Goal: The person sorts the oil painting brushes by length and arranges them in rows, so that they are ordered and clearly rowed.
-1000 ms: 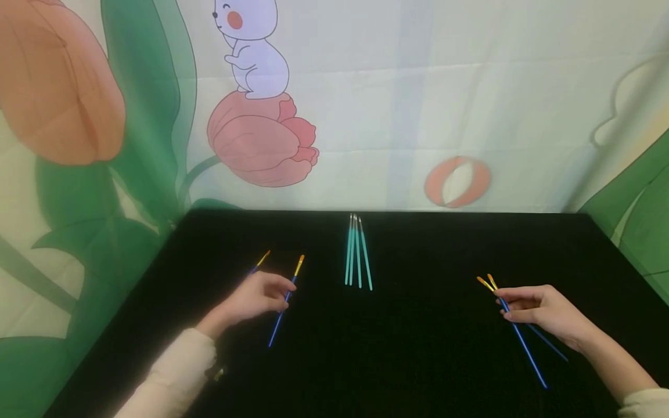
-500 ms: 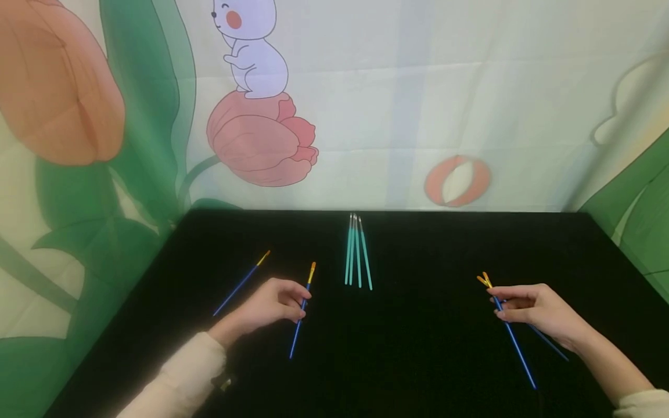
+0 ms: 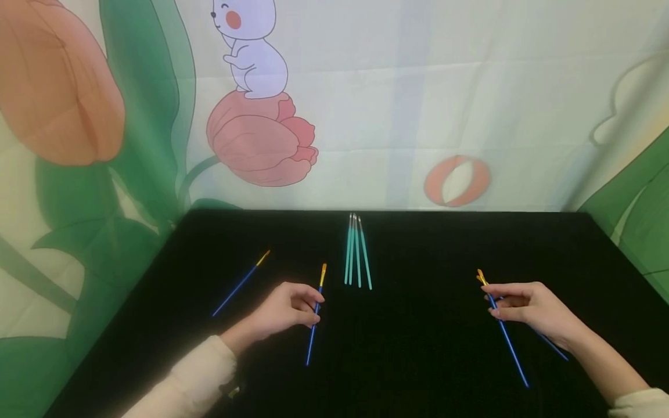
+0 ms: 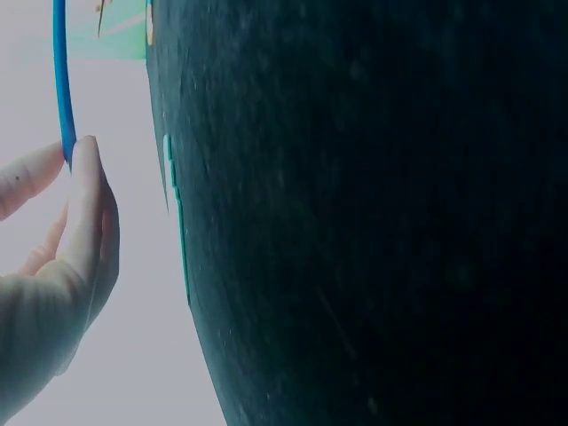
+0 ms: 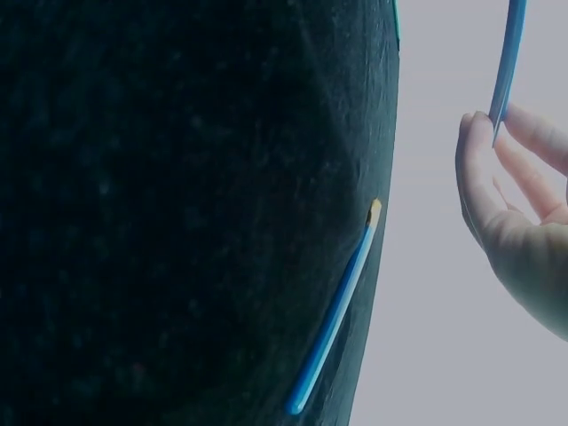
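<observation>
My left hand (image 3: 287,307) pinches a blue paintbrush (image 3: 310,342) between thumb and fingers, its orange bristles pointing away from me. In the left wrist view the blue handle (image 4: 62,80) shows at the fingertips. My right hand (image 3: 533,307) pinches another blue paintbrush (image 3: 512,348) about its upper part, bristles up and to the left. Beneath that hand lies a further blue paintbrush (image 5: 333,319) on the black table, partly hidden by the hand in the head view. One more blue paintbrush (image 3: 237,287) lies slanted to the left of my left hand.
Several teal paintbrushes (image 3: 358,255) lie side by side near the back middle of the black table (image 3: 418,348). A printed curtain (image 3: 366,116) with flowers and a white animal hangs right behind the table's back edge.
My left hand has moved right and slightly nearer with its paintbrush, uncovering the paintbrush lying at left. My right hand has shifted a little left with its paintbrush.
</observation>
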Action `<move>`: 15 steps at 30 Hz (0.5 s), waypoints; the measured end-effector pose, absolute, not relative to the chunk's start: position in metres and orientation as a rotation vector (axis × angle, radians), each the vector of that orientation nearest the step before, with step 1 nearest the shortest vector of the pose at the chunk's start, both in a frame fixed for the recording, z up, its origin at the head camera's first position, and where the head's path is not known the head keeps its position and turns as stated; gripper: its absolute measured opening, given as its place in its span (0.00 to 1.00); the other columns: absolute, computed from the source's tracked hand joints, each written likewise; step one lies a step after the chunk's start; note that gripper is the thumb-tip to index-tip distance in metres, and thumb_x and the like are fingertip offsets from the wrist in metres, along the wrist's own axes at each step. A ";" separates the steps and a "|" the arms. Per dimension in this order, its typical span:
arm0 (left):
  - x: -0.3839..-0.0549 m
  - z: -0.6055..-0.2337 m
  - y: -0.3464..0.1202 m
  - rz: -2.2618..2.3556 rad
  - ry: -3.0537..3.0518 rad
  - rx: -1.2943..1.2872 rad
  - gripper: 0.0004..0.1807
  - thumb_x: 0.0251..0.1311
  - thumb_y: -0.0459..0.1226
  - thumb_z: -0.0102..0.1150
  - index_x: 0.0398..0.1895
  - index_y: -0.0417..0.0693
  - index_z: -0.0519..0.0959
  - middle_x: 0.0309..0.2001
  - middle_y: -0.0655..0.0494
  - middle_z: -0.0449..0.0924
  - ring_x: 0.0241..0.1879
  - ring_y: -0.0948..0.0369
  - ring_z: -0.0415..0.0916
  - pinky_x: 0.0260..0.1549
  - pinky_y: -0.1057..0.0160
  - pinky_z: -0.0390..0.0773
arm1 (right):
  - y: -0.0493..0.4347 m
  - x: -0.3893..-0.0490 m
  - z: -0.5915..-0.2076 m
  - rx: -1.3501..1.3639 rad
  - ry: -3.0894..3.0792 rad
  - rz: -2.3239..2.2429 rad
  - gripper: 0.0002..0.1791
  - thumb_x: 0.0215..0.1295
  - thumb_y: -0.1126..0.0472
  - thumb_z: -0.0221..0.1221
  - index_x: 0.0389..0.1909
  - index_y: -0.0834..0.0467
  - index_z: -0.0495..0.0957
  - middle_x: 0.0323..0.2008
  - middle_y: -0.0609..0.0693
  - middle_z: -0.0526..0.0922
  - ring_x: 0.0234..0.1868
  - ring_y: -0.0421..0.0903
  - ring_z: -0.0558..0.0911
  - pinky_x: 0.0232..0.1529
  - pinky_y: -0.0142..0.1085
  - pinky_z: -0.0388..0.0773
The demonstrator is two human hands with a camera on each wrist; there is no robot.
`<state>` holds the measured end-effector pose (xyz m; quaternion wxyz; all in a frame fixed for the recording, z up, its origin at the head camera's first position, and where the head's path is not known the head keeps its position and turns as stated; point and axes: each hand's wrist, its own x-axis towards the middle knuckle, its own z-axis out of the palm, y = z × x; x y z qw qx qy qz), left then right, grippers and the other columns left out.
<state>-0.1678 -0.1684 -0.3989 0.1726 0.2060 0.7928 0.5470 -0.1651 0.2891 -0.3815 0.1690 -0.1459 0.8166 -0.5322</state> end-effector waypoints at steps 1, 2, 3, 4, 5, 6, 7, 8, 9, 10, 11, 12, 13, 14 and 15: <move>-0.167 -0.399 -0.167 1.557 2.239 0.579 0.15 0.53 0.27 0.59 0.44 0.32 0.74 0.35 0.44 0.75 0.31 0.55 0.79 0.33 0.62 0.80 | 0.288 -0.165 -0.381 -0.415 2.324 -1.514 0.25 0.58 0.65 0.58 0.56 0.71 0.67 0.45 0.61 0.77 0.38 0.43 0.79 0.39 0.35 0.79; -0.166 -0.398 -0.165 1.563 2.226 0.573 0.15 0.53 0.27 0.59 0.44 0.31 0.74 0.35 0.44 0.75 0.31 0.55 0.79 0.33 0.61 0.80 | 0.287 -0.165 -0.380 -0.414 2.326 -1.511 0.24 0.58 0.64 0.58 0.56 0.69 0.68 0.45 0.61 0.77 0.38 0.43 0.79 0.39 0.36 0.79; -0.165 -0.398 -0.164 1.567 2.215 0.569 0.15 0.52 0.26 0.59 0.44 0.30 0.74 0.35 0.43 0.74 0.31 0.55 0.79 0.33 0.61 0.81 | 0.286 -0.164 -0.380 -0.415 2.326 -1.511 0.24 0.59 0.64 0.58 0.56 0.67 0.69 0.45 0.62 0.76 0.38 0.43 0.79 0.39 0.36 0.79; -0.164 -0.398 -0.162 1.573 2.201 0.566 0.15 0.52 0.26 0.59 0.44 0.30 0.74 0.34 0.43 0.74 0.30 0.55 0.80 0.32 0.61 0.81 | 0.285 -0.164 -0.379 -0.411 2.325 -1.508 0.23 0.58 0.64 0.58 0.55 0.65 0.70 0.46 0.62 0.76 0.38 0.43 0.79 0.39 0.36 0.79; -0.164 -0.398 -0.160 1.576 2.190 0.564 0.15 0.52 0.26 0.59 0.44 0.29 0.74 0.34 0.43 0.74 0.30 0.55 0.80 0.32 0.61 0.81 | 0.284 -0.164 -0.378 -0.408 2.324 -1.505 0.22 0.58 0.64 0.58 0.55 0.63 0.71 0.46 0.63 0.75 0.38 0.44 0.79 0.39 0.37 0.79; -0.163 -0.398 -0.159 1.578 2.183 0.561 0.15 0.52 0.26 0.59 0.44 0.29 0.74 0.34 0.43 0.74 0.30 0.54 0.80 0.32 0.61 0.81 | 0.283 -0.164 -0.377 -0.405 2.324 -1.502 0.23 0.58 0.63 0.58 0.55 0.63 0.71 0.46 0.63 0.75 0.38 0.44 0.79 0.39 0.37 0.79; -0.162 -0.399 -0.157 1.578 2.176 0.558 0.15 0.52 0.25 0.59 0.44 0.29 0.74 0.34 0.42 0.74 0.30 0.54 0.80 0.32 0.61 0.81 | 0.282 -0.164 -0.376 -0.397 2.324 -1.498 0.23 0.58 0.63 0.58 0.55 0.63 0.71 0.47 0.64 0.75 0.39 0.44 0.79 0.39 0.38 0.79; -0.162 -0.400 -0.156 1.577 2.169 0.554 0.15 0.51 0.25 0.59 0.43 0.29 0.74 0.34 0.41 0.74 0.30 0.54 0.80 0.32 0.61 0.81 | 0.280 -0.164 -0.375 -0.396 2.322 -1.497 0.23 0.58 0.63 0.58 0.56 0.63 0.70 0.47 0.64 0.74 0.39 0.44 0.79 0.39 0.38 0.79; -0.162 -0.401 -0.155 1.573 2.165 0.551 0.15 0.51 0.24 0.59 0.43 0.28 0.74 0.34 0.40 0.74 0.30 0.53 0.80 0.31 0.61 0.81 | 0.278 -0.164 -0.375 -0.393 2.319 -1.499 0.24 0.58 0.63 0.58 0.56 0.65 0.70 0.47 0.65 0.74 0.39 0.44 0.79 0.39 0.38 0.79; -0.161 -0.403 -0.154 1.568 2.162 0.549 0.14 0.51 0.24 0.59 0.43 0.28 0.74 0.34 0.39 0.74 0.30 0.53 0.80 0.31 0.61 0.81 | 0.277 -0.164 -0.374 -0.392 2.316 -1.500 0.25 0.58 0.63 0.58 0.56 0.67 0.68 0.48 0.66 0.73 0.39 0.44 0.79 0.39 0.38 0.79; -0.161 -0.403 -0.153 1.561 2.162 0.550 0.14 0.51 0.24 0.58 0.43 0.28 0.74 0.34 0.38 0.74 0.30 0.52 0.79 0.31 0.61 0.81 | 0.275 -0.164 -0.373 -0.392 2.313 -1.499 0.27 0.57 0.63 0.59 0.56 0.70 0.67 0.48 0.67 0.73 0.38 0.45 0.79 0.39 0.38 0.79; -0.161 -0.404 -0.152 1.558 2.159 0.551 0.14 0.51 0.23 0.58 0.43 0.27 0.74 0.34 0.37 0.74 0.29 0.52 0.79 0.31 0.61 0.81 | 0.273 -0.164 -0.373 -0.393 2.313 -1.496 0.28 0.57 0.63 0.59 0.57 0.71 0.66 0.47 0.67 0.73 0.38 0.45 0.80 0.39 0.38 0.79; -0.160 -0.405 -0.151 1.555 2.157 0.553 0.14 0.51 0.23 0.58 0.43 0.27 0.74 0.35 0.36 0.74 0.29 0.52 0.79 0.30 0.61 0.81 | 0.272 -0.163 -0.372 -0.399 2.313 -1.493 0.28 0.57 0.63 0.59 0.57 0.72 0.65 0.47 0.68 0.73 0.38 0.45 0.80 0.39 0.38 0.79; -0.160 -0.405 -0.150 1.555 2.156 0.554 0.14 0.51 0.23 0.58 0.42 0.27 0.74 0.35 0.35 0.74 0.29 0.52 0.79 0.30 0.61 0.81 | 0.270 -0.163 -0.372 -0.406 2.313 -1.490 0.29 0.57 0.63 0.59 0.57 0.74 0.64 0.47 0.69 0.73 0.38 0.46 0.80 0.39 0.38 0.79; -0.159 -0.405 -0.149 1.554 2.159 0.555 0.13 0.51 0.23 0.58 0.42 0.27 0.74 0.35 0.36 0.75 0.29 0.52 0.79 0.30 0.62 0.81 | 0.268 -0.163 -0.372 -0.410 2.312 -1.488 0.30 0.57 0.63 0.59 0.57 0.74 0.64 0.46 0.69 0.73 0.37 0.46 0.80 0.39 0.38 0.79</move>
